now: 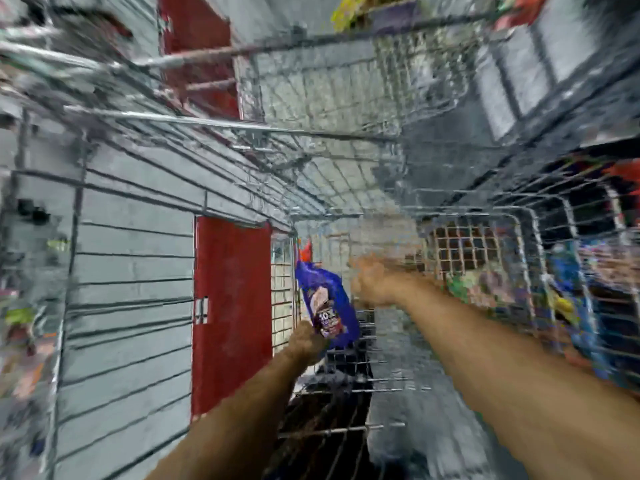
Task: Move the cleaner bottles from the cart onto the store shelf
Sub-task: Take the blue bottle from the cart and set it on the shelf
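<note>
The frame is heavily blurred. My left hand (308, 344) grips the base of a blue cleaner bottle (329, 303) with a red cap and a pale label, holding it upright and slightly tilted over the wire cart (346, 209). My right hand (372, 282) hovers just right of the bottle, blurred, and I cannot make out whether its fingers hold anything. At the right, several colourful bottles (568, 292) sit behind the wire mesh.
Wire cart walls (131, 271) enclose the left and far sides. A red panel (232, 306) stands beside the bottle and another red panel (197, 53) farther off. Grey floor tiles show through the mesh. Coloured store goods (367, 8) lie at the top.
</note>
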